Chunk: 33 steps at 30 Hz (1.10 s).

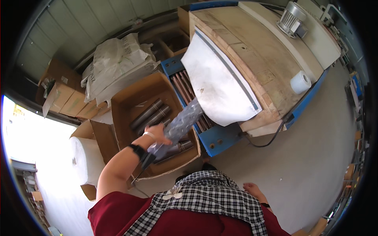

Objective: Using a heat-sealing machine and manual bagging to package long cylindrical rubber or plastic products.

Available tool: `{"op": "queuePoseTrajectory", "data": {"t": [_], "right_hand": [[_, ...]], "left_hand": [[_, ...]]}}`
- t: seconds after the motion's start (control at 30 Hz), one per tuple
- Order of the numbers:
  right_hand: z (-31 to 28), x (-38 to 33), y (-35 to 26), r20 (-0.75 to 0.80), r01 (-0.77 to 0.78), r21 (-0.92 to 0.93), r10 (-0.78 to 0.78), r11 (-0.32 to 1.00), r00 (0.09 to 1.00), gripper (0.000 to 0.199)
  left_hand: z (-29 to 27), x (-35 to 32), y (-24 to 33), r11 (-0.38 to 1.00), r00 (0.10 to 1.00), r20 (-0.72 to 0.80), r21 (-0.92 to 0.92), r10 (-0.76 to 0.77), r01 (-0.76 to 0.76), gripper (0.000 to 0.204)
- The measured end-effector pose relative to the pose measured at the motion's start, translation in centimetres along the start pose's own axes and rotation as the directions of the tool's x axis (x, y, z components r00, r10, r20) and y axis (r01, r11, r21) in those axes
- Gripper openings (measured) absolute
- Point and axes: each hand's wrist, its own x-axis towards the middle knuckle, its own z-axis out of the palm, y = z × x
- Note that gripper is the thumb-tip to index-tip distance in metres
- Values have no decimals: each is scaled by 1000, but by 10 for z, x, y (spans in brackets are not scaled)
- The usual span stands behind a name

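My left hand (158, 134) is closed around the near part of a long roll wrapped in clear, wrinkled plastic (182, 121). The roll slants up to the right over a cardboard box (173, 170), and its far end reaches the white flap (220, 82) of a large machine. Metal slats or rollers (184, 87) on a blue frame (220, 143) lie under that end. Several dark wrapped cylinders (155, 118) rest inside the box. My right hand (254, 190) hangs low beside the checked apron, holding nothing visible, its fingers loosely apart.
The machine's tan cover (252, 51) carries a motor (292, 17) and a small white roll (301, 82). White sacks (118, 63) and cartons (65, 96) stand at the back left. A big white roll (87, 161) stands left of the box. A black cable (265, 145) hangs by the machine.
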Motion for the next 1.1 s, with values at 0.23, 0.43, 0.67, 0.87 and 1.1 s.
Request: {"op": "queuePoseTrajectory", "data": {"t": [0.23, 0.43, 0.67, 0.87, 1.1], "right_hand": [[112, -2, -190, 756, 238, 123, -246, 964, 606, 62], [281, -29, -252, 936, -509, 342, -237, 790, 260, 73], [392, -95, -146, 942, -378, -259, 319, 889, 104, 58], [462, -176, -51, 893, -119, -449, 438, 886, -104, 44], [508, -324, 112, 830, 246, -390, 454, 887, -323, 57]], "left_hand": [[115, -206, -67, 477, 977, 185, -872, 108, 112, 64], [214, -356, -32, 188, 987, 137, -971, -82, 150, 67], [346, -519, 85, -281, 787, 257, -953, -561, 112, 79], [472, -608, 258, -527, 431, 352, -252, -831, -812, 106], [580, -640, 298, 132, -36, 614, 111, -788, -985, 90]]}}
